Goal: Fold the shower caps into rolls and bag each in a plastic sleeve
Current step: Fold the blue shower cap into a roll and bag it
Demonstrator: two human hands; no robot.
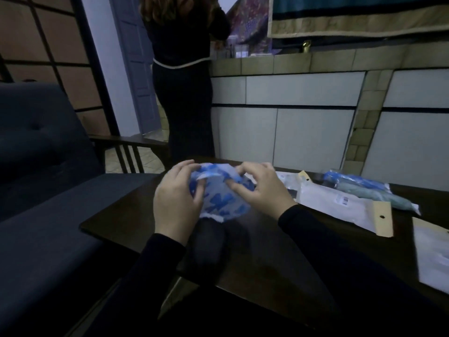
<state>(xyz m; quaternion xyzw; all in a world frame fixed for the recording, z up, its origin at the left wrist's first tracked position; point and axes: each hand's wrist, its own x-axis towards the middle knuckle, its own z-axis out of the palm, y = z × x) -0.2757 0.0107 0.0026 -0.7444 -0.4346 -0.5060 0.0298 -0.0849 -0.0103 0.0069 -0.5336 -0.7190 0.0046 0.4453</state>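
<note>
A translucent shower cap (220,200) with a blue pattern and a white edge is held just above the dark table (267,244). My left hand (176,200) grips its left side, fingers curled over the top edge. My right hand (260,188) pinches the cap's upper right edge. To the right lies a flat plastic sleeve (340,203) with a card header, and another sleeve (432,254) at the right edge. Two rolled caps in plastic, one blue (357,182) and one teal (381,197), lie at the back right.
A dark blue sofa (48,190) fills the left side, touching the table's left end. A person in dark clothes (187,93) stands with their back to me beyond the table, at a tiled counter (315,62). A dark rounded object (209,242) sits under my left wrist.
</note>
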